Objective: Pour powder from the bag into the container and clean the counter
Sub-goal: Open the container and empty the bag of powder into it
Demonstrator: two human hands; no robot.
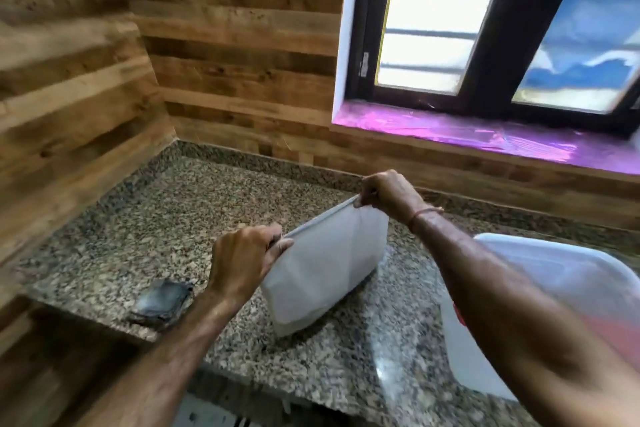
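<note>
Centre frame: a white bag (pixel 329 274) stands on the speckled granite counter (pixel 173 211). The left hand (pixel 246 260) and right hand (pixel 388 194) each pinch one end of its top seam, fingers curled on the edge. The translucent container (pixel 554 274) sits at right, partly behind the forearm. Opening it cleanly probably calls for an even pull apart, with the bag upright so no powder spills.

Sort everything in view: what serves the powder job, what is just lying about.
Job: bag, gripped at its top edge by left hand and right hand; lidded container; counter; dark pad, possibly for wiping.
Lying about: pink film below the window.
</note>
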